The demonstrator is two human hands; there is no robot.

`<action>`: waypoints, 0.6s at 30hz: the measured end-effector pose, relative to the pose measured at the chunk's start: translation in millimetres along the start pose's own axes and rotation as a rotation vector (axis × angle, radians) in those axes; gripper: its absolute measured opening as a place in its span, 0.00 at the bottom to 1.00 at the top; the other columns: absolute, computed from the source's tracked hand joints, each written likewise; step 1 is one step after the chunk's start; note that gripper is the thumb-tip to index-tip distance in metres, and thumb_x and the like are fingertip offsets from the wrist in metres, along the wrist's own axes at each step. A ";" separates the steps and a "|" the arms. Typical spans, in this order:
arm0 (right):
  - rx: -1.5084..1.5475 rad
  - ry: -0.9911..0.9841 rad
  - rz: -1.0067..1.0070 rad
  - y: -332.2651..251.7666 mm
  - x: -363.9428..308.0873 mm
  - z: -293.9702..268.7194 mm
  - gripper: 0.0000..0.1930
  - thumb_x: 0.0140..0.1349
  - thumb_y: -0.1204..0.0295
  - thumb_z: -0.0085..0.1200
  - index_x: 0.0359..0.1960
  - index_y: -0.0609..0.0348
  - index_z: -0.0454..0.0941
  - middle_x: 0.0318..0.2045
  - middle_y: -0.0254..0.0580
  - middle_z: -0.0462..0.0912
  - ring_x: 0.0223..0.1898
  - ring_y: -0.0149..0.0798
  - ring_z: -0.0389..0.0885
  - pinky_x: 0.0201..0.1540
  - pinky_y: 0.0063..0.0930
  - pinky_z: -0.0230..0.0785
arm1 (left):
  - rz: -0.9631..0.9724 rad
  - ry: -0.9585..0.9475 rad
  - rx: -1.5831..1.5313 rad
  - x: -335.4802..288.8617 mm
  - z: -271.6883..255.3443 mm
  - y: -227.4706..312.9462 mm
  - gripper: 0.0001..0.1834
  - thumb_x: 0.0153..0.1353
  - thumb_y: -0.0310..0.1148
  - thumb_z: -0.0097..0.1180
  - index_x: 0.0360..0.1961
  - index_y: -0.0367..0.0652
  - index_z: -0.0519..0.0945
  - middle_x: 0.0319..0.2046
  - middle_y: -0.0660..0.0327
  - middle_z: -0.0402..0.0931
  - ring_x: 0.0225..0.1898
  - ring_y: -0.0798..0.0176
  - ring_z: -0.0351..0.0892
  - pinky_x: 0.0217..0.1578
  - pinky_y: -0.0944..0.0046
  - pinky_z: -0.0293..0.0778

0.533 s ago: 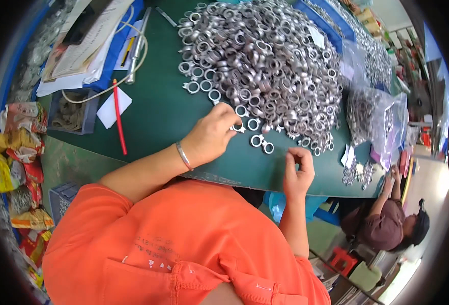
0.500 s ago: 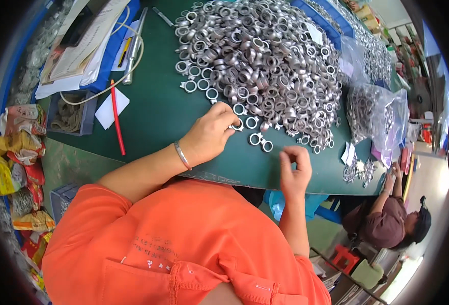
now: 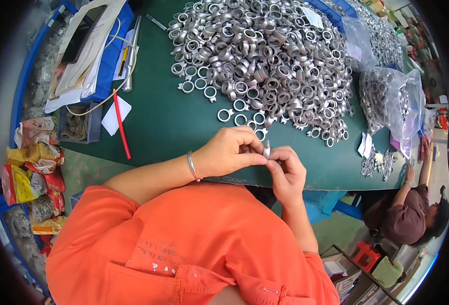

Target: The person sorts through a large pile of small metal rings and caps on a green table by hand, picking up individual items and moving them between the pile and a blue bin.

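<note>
While the red stick (image 3: 121, 126) and paper slip (image 3: 115, 115) lie at the left of the frame, the left hand (image 3: 228, 152) and right hand (image 3: 284, 172) meet at centre over the green surface (image 3: 168, 127), fingers (image 3: 255, 158) narrowed on one small metal ring (image 3: 266, 149). With so light a pinch, it could slip off the near edge. Just above, the ring pile (image 3: 265, 61) could be nudged and spill.

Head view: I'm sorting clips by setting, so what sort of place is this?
Probably a small-parts workshop bench: a big heap of metal rings on a green table, bagged rings, both hands pinching one small metal part.
</note>
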State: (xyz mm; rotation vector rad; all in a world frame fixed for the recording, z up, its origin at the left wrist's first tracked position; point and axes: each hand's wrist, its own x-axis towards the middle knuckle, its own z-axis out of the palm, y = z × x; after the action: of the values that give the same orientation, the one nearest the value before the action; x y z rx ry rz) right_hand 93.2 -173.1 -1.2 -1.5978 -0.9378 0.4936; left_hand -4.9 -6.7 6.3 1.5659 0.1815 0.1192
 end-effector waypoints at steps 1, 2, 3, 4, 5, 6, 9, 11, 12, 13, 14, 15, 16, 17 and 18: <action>-0.093 -0.009 -0.119 0.3 1.7 0.7 0.02 0.60 0.81 0.49 0.34 0.65 0.73 0.30 0.37 0.76 0.32 0.29 0.73 0.36 0.18 0.66 | 0.054 0.009 0.054 0.2 0.6 -0.7 0.05 0.51 0.25 0.61 0.30 0.37 0.79 0.28 0.63 0.73 0.27 0.71 0.72 0.28 0.73 0.70; 0.028 0.040 -0.053 -0.2 1.4 2.9 0.03 0.60 0.82 0.48 0.34 0.65 0.73 0.30 0.38 0.76 0.32 0.29 0.74 0.36 0.18 0.67 | 0.108 0.017 0.109 0.2 1.0 -1.2 0.05 0.50 0.24 0.61 0.30 0.37 0.79 0.28 0.63 0.74 0.27 0.70 0.72 0.28 0.72 0.70; 0.148 0.088 0.014 -0.9 0.8 5.9 0.03 0.60 0.82 0.47 0.35 0.65 0.72 0.30 0.39 0.76 0.33 0.29 0.74 0.37 0.19 0.67 | 0.163 0.025 0.163 0.0 1.4 -1.4 0.06 0.49 0.24 0.61 0.30 0.37 0.79 0.28 0.62 0.74 0.27 0.68 0.73 0.28 0.72 0.70; 0.265 0.134 0.078 -1.3 0.6 6.7 0.04 0.60 0.83 0.46 0.36 0.65 0.72 0.30 0.39 0.76 0.33 0.30 0.74 0.37 0.19 0.67 | 0.207 0.031 0.190 0.3 1.9 -0.6 0.06 0.49 0.23 0.61 0.30 0.37 0.79 0.28 0.62 0.74 0.27 0.67 0.73 0.28 0.71 0.70; 0.361 0.138 0.193 1.1 -1.1 5.4 0.06 0.63 0.81 0.43 0.40 0.66 0.71 0.30 0.40 0.76 0.33 0.30 0.75 0.36 0.20 0.68 | 0.251 0.037 0.218 0.4 2.2 1.1 0.06 0.48 0.23 0.62 0.30 0.37 0.79 0.28 0.61 0.74 0.27 0.66 0.73 0.28 0.70 0.70; 0.414 0.114 0.221 1.4 -0.5 4.2 0.07 0.64 0.79 0.42 0.42 0.67 0.71 0.30 0.40 0.76 0.33 0.30 0.75 0.36 0.20 0.68 | 0.296 0.043 0.245 0.5 2.4 2.4 0.07 0.48 0.22 0.62 0.30 0.37 0.79 0.27 0.61 0.74 0.27 0.65 0.74 0.28 0.70 0.70; 0.500 0.063 0.312 1.3 2.4 2.7 0.12 0.67 0.73 0.41 0.45 0.69 0.71 0.29 0.41 0.77 0.30 0.30 0.76 0.32 0.19 0.68 | 0.344 0.035 0.293 -0.1 3.4 2.1 0.08 0.46 0.21 0.62 0.30 0.37 0.79 0.28 0.60 0.74 0.28 0.63 0.74 0.28 0.68 0.71; 0.543 0.062 0.396 -2.5 4.2 4.0 0.12 0.67 0.72 0.42 0.44 0.69 0.71 0.28 0.42 0.77 0.28 0.30 0.76 0.31 0.19 0.69 | 0.367 0.022 0.309 -0.6 3.4 0.8 0.08 0.46 0.21 0.62 0.30 0.37 0.79 0.28 0.59 0.74 0.28 0.62 0.74 0.28 0.67 0.71; 0.564 0.061 0.439 -3.4 4.7 4.4 0.12 0.67 0.71 0.42 0.44 0.69 0.72 0.28 0.42 0.77 0.27 0.30 0.76 0.30 0.19 0.69 | 0.378 0.016 0.317 -0.8 3.4 0.3 0.08 0.46 0.21 0.62 0.30 0.37 0.79 0.28 0.59 0.73 0.28 0.62 0.74 0.28 0.67 0.72; 0.557 0.044 0.428 -2.1 3.9 5.0 0.13 0.66 0.70 0.43 0.44 0.69 0.72 0.28 0.43 0.78 0.27 0.31 0.76 0.29 0.20 0.69 | 0.379 0.021 0.321 -1.1 3.8 -0.1 0.07 0.47 0.21 0.61 0.29 0.38 0.78 0.28 0.60 0.73 0.27 0.61 0.74 0.29 0.66 0.72; 0.550 0.026 0.417 0.2 2.8 5.8 0.13 0.66 0.70 0.43 0.43 0.69 0.72 0.28 0.43 0.78 0.26 0.31 0.76 0.29 0.20 0.69 | 0.381 0.027 0.325 -1.3 4.2 -0.4 0.06 0.47 0.22 0.60 0.28 0.39 0.78 0.27 0.60 0.72 0.27 0.60 0.74 0.29 0.66 0.72; 0.543 0.008 0.406 1.4 2.0 6.4 0.13 0.66 0.69 0.44 0.43 0.69 0.72 0.28 0.43 0.78 0.26 0.32 0.76 0.28 0.20 0.69 | 0.382 0.033 0.329 -1.7 4.6 -0.6 0.05 0.48 0.22 0.60 0.27 0.40 0.78 0.26 0.60 0.72 0.27 0.59 0.74 0.29 0.65 0.72; 0.586 0.014 0.403 1.8 2.3 6.8 0.13 0.66 0.69 0.44 0.43 0.69 0.72 0.28 0.43 0.78 0.26 0.32 0.77 0.28 0.21 0.70 | 0.381 0.052 0.312 -1.7 5.1 -0.9 0.04 0.48 0.22 0.60 0.27 0.39 0.78 0.26 0.61 0.72 0.26 0.60 0.73 0.28 0.66 0.71; 0.629 0.020 0.399 2.1 2.5 7.1 0.13 0.66 0.69 0.44 0.43 0.69 0.72 0.28 0.44 0.78 0.26 0.32 0.77 0.29 0.22 0.70 | 0.381 0.072 0.296 -1.8 5.9 -1.2 0.04 0.48 0.23 0.60 0.26 0.39 0.77 0.26 0.61 0.72 0.26 0.62 0.73 0.27 0.66 0.71; 0.673 0.026 0.395 2.3 2.8 7.6 0.13 0.66 0.69 0.45 0.43 0.69 0.72 0.29 0.44 0.78 0.27 0.33 0.77 0.29 0.22 0.71 | 0.381 0.092 0.279 -2.4 6.3 -1.3 0.04 0.48 0.23 0.60 0.26 0.39 0.77 0.26 0.62 0.72 0.25 0.63 0.73 0.26 0.67 0.71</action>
State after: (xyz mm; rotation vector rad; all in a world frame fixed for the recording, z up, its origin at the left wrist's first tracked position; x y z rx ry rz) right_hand 89.9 -166.3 -4.8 -1.1544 -0.3594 0.9466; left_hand -6.1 -13.3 5.1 1.8617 -0.0325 0.4819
